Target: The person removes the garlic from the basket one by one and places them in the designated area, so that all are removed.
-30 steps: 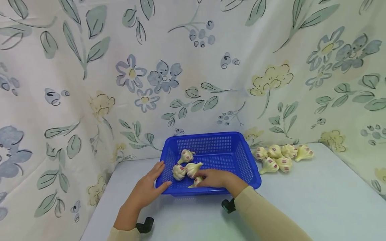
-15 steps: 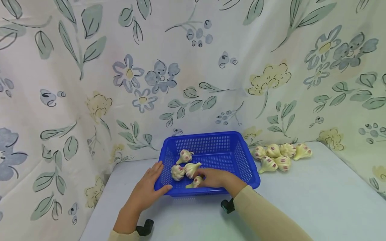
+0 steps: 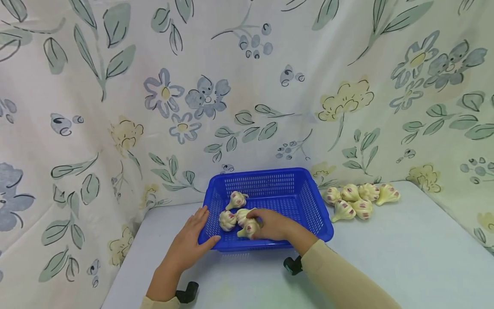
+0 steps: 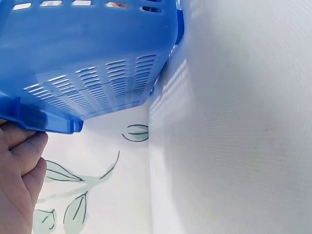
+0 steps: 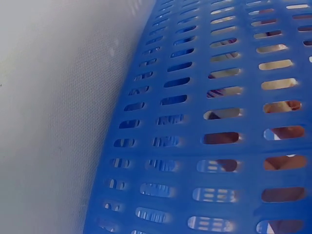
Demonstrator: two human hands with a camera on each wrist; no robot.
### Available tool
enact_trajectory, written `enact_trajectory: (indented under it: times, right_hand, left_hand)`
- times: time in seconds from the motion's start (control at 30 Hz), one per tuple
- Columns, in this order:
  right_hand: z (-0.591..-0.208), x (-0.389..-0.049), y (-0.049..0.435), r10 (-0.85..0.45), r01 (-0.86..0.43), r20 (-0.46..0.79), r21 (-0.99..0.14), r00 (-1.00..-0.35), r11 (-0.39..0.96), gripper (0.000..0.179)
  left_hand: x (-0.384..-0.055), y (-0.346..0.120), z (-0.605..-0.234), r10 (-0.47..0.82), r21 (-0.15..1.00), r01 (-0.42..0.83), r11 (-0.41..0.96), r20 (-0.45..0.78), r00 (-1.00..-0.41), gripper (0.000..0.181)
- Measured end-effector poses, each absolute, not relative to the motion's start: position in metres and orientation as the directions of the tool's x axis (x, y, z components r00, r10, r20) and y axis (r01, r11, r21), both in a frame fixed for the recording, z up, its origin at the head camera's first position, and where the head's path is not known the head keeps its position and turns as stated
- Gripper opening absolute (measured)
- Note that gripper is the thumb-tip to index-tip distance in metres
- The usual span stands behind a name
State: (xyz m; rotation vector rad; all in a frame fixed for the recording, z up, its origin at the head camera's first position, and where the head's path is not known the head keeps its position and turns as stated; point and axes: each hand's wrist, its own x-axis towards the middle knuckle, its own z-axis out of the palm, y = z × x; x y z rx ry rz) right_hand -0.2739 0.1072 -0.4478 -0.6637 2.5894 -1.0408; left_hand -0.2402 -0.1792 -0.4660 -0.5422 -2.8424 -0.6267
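Observation:
A blue plastic basket point(image 3: 270, 176) with slotted walls stands on the white table. My left hand point(image 3: 189, 234) rests on its left front corner, fingers straight along the left rim and thumb over the front rim. In the left wrist view, the fingers point(image 4: 29, 151) touch the rim's outer edge. Inside the basket, my right hand point(image 3: 272, 225) pinches a garlic bulb point(image 3: 248, 229) near the front wall. Three more garlic bulbs point(image 3: 227, 220) lie in the basket's left half, one partly hidden behind my right fingers. In the right wrist view, the slotted wall point(image 5: 195, 146) mostly hides that hand.
Right of the basket, several garlic bulbs point(image 3: 362, 209) lie in a cluster on the white table point(image 3: 386, 257). A floral cloth point(image 3: 247, 94) hangs behind the table and down its left side.
The garlic bulb in my right hand has risen slightly from the basket's front, now covering part of the bulb behind it. My left hand has stayed on the corner.

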Motion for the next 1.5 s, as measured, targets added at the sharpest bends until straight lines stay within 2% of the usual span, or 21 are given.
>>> enact_trajectory:
  times: [0.3,0.67,1.07,1.5]
  right_hand:
    - [-0.448,-0.274,0.107,-0.461,-0.334,0.011,-0.704,-0.887,0.626,0.061]
    - [-0.441,-0.272,0.106,-0.366,-0.298,0.092,-0.774,-0.926,0.558,0.073]
    - [-0.438,-0.266,0.105,-0.329,-0.366,0.201,-0.729,-0.922,0.579,0.067]
    - [-0.435,-0.257,0.112,-0.210,-0.403,0.345,-0.742,-0.915,0.536,0.061]
  left_hand:
    - [-0.240,-0.180,-0.467,0.294,0.390,0.377,0.840,0.256,-0.921,0.086]
    - [-0.241,-0.180,-0.466,0.289,0.398,0.376,0.837,0.262,-0.921,0.084]
    - [-0.239,-0.183,-0.468,0.278,0.427,0.369,0.825,0.262,-0.924,0.084]
    - [-0.240,-0.180,-0.470,0.278,0.446,0.373,0.814,0.266,-0.923,0.083]
